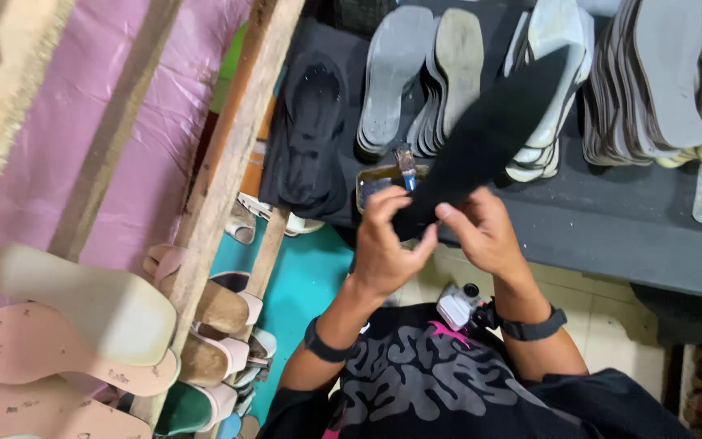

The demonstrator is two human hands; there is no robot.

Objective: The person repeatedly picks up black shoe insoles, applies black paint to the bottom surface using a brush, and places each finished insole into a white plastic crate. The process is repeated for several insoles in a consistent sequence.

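Both hands (436,240) gripping black insole (489,134)

We find the scene evenly and softly lit, moderately bright, with no hard shadows. The black insole (481,138) and dark worktable (611,228) swallow detail. A faint sheen lies on the grey soles (396,73). Wide-angle bending shows along the wooden post (229,154); the edges are slightly soft.
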